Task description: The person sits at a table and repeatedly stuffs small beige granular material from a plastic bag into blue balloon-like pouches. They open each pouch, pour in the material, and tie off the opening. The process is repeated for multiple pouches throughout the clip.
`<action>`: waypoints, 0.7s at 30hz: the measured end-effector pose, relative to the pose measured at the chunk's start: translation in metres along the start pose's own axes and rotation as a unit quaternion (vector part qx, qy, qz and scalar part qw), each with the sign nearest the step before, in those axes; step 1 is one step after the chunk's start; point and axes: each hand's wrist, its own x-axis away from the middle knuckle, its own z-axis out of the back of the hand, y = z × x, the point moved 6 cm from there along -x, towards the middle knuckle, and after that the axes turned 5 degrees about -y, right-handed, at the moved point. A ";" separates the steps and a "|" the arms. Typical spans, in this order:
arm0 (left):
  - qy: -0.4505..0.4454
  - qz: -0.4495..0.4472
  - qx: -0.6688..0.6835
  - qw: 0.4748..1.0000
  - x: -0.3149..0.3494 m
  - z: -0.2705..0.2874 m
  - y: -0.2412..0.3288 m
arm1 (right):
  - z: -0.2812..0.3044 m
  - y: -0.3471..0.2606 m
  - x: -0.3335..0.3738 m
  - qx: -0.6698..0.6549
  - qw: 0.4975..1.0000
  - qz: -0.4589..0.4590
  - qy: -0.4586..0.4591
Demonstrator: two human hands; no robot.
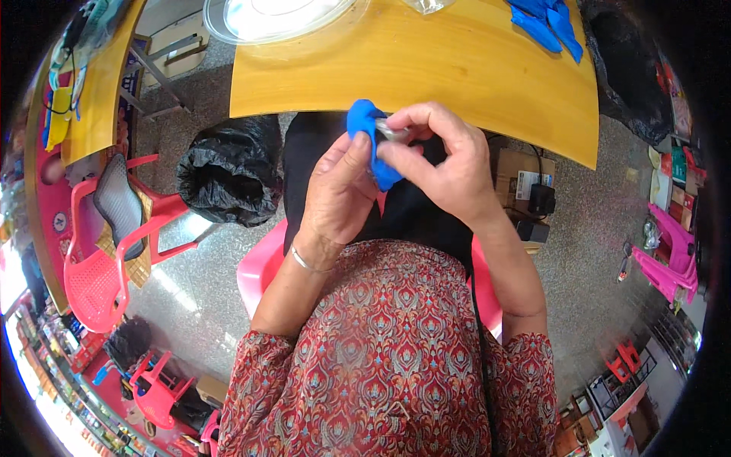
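Note:
Above my lap, just off the table's near edge, my left hand [336, 183] grips a soft bright blue piece [364, 116] between thumb and fingers. It looks bent or folded, and its material is unclear. The thumb and forefinger of my right hand [457, 164] pinch a small shiny, silvery-clear thing [391, 131] against the blue piece's right side. What that thing is cannot be made out. Similar flat blue pieces [544, 24] lie at the table's far right.
The yellow wooden table [426, 72] carries a clear round plastic tub [278, 19] and a bit of clear plastic [428, 4]. A black-bagged bin [228, 171] stands left; a pink chair [95, 282] is farther left. A cardboard box [514, 167] sits at the right.

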 end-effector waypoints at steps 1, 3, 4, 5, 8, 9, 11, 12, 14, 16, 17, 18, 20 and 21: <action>-0.001 -0.003 -0.019 1.000 0.001 0.001 0.002 | 0.002 -0.007 0.001 -0.008 0.999 0.030 -0.040; -0.002 -0.009 -0.057 0.998 0.005 0.006 0.006 | 0.005 -0.008 0.003 -0.022 0.997 0.050 -0.058; -0.007 -0.004 -0.050 0.999 0.006 0.006 0.007 | 0.005 -0.009 0.004 -0.028 0.996 0.059 -0.067; -0.011 0.001 -0.043 0.999 0.006 0.005 0.007 | 0.006 -0.012 0.005 -0.008 0.995 0.069 -0.067; -0.022 -0.001 -0.061 0.998 0.008 0.000 0.006 | 0.005 -0.021 0.008 0.102 0.985 0.122 -0.074; -0.025 -0.004 -0.074 0.997 0.009 -0.003 0.006 | 0.004 -0.023 0.009 0.105 0.985 0.120 -0.066; -0.022 -0.011 -0.077 0.997 0.010 -0.007 0.006 | 0.005 -0.027 0.009 0.114 0.985 0.117 -0.055; -0.020 -0.015 -0.079 0.997 0.011 -0.008 0.006 | 0.006 -0.028 0.008 0.118 0.985 0.115 -0.049; -0.032 0.000 -0.085 0.996 0.015 -0.011 0.000 | 0.007 -0.030 0.009 0.136 0.984 0.113 -0.029; -0.028 0.014 -0.105 0.994 0.016 -0.007 -0.004 | 0.007 -0.031 0.009 0.159 0.981 0.113 -0.015; -0.017 0.020 -0.121 0.992 0.017 -0.002 -0.004 | 0.006 -0.031 0.009 0.173 0.978 0.115 -0.012; -0.006 0.026 -0.138 0.990 0.017 0.003 -0.004 | 0.005 -0.030 0.010 0.187 0.975 0.117 -0.008; -0.056 0.034 -0.126 0.990 0.017 0.004 -0.002 | 0.005 -0.018 0.011 0.136 0.987 0.080 -0.016; -0.081 0.038 -0.119 0.989 0.017 0.004 -0.003 | 0.005 -0.014 0.012 0.110 0.992 0.062 -0.020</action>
